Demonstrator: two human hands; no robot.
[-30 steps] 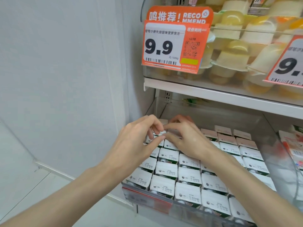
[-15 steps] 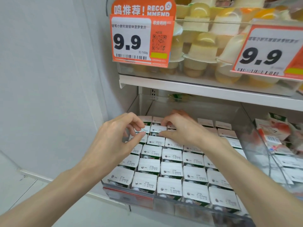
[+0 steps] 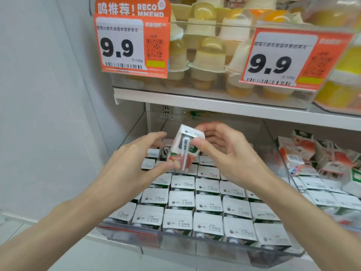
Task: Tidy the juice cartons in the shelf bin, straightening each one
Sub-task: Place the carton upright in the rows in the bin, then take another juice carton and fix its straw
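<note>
The right grip point(image 3: 224, 155) pinches a juice carton point(image 3: 182, 151), thumb on its printed front and fingers curled behind its top. The left grip point(image 3: 132, 165) is loose, fingers nearly straight, its thumb touching the carton's lower corner. The carton is tilted, its straw side facing the camera, held above the back rows of cartons point(image 3: 207, 206) that stand upright in the clear shelf bin point(image 3: 195, 244). To the right, a neighbouring bin point(image 3: 281, 153) holds jumbled cartons. Jelly cups point(image 3: 207, 55) fill the upper shelf behind orange price tags point(image 3: 132, 45).
</note>
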